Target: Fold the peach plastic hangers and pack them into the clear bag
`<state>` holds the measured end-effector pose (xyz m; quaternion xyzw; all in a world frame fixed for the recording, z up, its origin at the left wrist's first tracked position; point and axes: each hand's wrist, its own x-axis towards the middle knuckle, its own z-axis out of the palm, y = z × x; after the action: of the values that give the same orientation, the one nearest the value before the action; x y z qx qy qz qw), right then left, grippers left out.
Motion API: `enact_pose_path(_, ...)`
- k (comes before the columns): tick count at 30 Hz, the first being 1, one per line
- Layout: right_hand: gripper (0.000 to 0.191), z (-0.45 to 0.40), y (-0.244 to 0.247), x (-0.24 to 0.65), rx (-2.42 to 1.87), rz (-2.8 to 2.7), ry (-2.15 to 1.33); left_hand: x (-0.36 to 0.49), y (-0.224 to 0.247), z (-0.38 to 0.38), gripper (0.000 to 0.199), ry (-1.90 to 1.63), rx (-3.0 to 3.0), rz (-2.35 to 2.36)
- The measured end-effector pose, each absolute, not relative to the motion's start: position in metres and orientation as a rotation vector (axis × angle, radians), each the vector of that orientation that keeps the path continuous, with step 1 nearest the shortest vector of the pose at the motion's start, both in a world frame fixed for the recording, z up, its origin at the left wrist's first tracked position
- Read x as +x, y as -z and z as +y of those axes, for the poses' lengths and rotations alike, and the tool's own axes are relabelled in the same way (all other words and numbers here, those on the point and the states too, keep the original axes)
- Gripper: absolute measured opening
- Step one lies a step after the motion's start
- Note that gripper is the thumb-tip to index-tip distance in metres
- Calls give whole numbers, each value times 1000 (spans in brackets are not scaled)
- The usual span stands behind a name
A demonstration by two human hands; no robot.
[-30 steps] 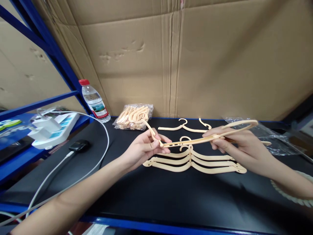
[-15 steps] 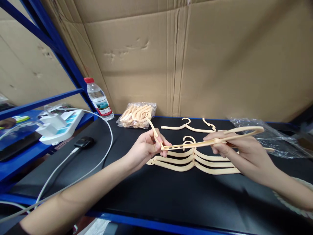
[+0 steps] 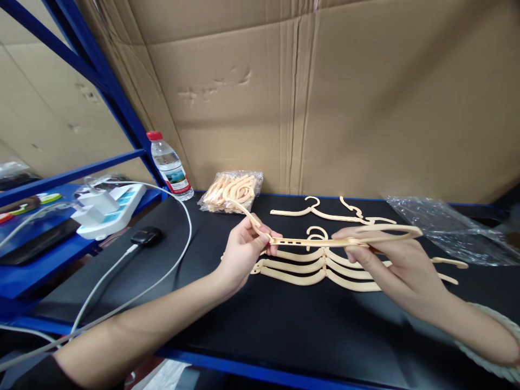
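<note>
Between both hands, a cream plastic hanger (image 3: 314, 243) is held above the table, seen nearly edge-on with its slotted side facing me. My left hand (image 3: 244, 249) pinches its left end, where a thin curved piece (image 3: 244, 210) sticks up and leftward. Around the hanger's middle, by the hook (image 3: 392, 232), my right hand (image 3: 392, 262) is closed. Beneath them lie several matching hangers (image 3: 294, 279) in a row, partly covered by my right hand. Behind these rest another hanger (image 3: 335, 217) and a small curved piece (image 3: 350, 206).
A clear bag of cream hanger parts (image 3: 233, 190) and a water bottle (image 3: 173, 170) stand at the back left. Crumpled clear plastic (image 3: 439, 230) lies at the right. A white power strip (image 3: 122, 208), a black plug-like device (image 3: 147, 236) and a white cable (image 3: 189, 230) are at the left. Cardboard (image 3: 365, 108) walls the back.
The held hanger has turned closer to level, its right end coming down a little. My right hand has shifted slightly left and down. Both hands keep their hold, and the view has shifted slightly.
</note>
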<state>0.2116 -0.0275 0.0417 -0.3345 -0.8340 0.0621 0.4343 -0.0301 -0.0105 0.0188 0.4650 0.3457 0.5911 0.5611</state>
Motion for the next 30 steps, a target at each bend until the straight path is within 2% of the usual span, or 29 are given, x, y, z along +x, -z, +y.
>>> enact_pose_path(12,16,-30,-41,209,-873,-2012,-135,-31,-12,-11,18,-1489,1198,792)
enact_pose_path(22,21,-35,-48,209,-891,-2018,27,-30,-13,-14,27,-1514,1187,815)
enact_pose_path(30,20,-36,-45,210,-964,-1961,-111,-30,-12,-14,28,-1508,1213,876)
